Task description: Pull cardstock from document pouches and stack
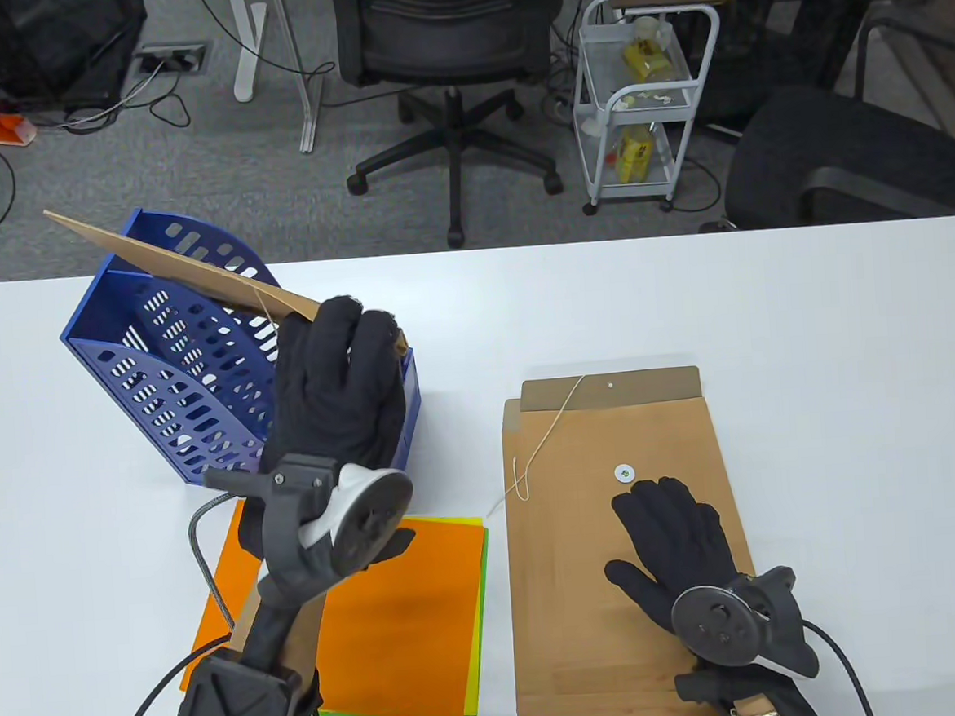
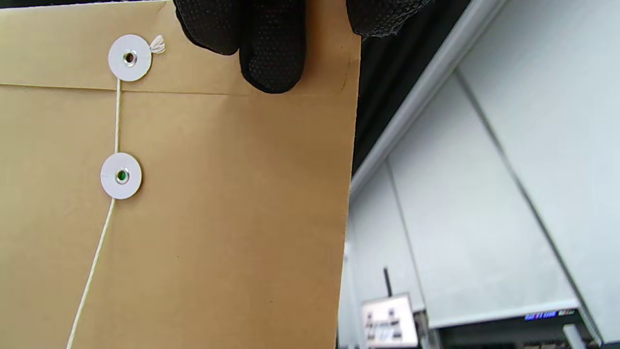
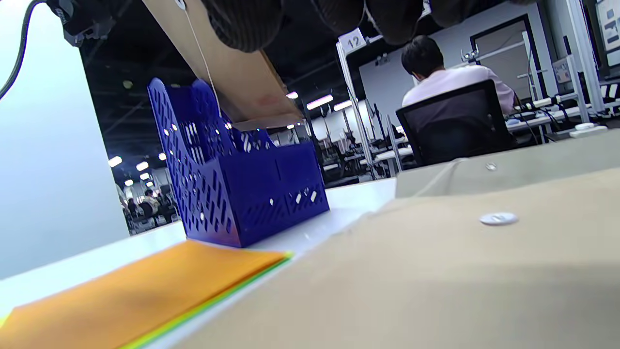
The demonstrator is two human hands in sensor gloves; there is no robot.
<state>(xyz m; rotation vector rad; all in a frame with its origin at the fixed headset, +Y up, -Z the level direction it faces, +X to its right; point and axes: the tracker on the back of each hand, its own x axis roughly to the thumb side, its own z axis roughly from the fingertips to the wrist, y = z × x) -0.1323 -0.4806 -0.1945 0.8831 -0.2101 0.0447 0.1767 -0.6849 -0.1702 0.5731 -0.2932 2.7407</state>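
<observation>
1. Table view: the left hand (image 1: 336, 376) grips a kraft pouch (image 1: 184, 260) by its near end and holds it tilted over the blue file rack (image 1: 176, 371). The right hand (image 1: 678, 544) lies flat, fingers spread, on a second pouch (image 1: 621, 544) on the worktop (image 1: 811, 335); that one's flap is open and its string loose. The cardstock stack (image 1: 397, 617), orange on top, sits between the rack and the flat pouch. I judge the held pouch is in transit; carrying it clear of the rack's dividers and keeping it level would avoid a snag.
2. Left wrist view: only here do the held pouch's 2 white discs (image 2: 121, 175) and string show. Fingers (image 2: 271, 48) pinch the flap edge, so a firmer hold lower down would be safer.
3. Right wrist view: only here do yellow and green sheets show edge-on under the orange. The right hand's fingertips (image 3: 247, 24) barely show.
</observation>
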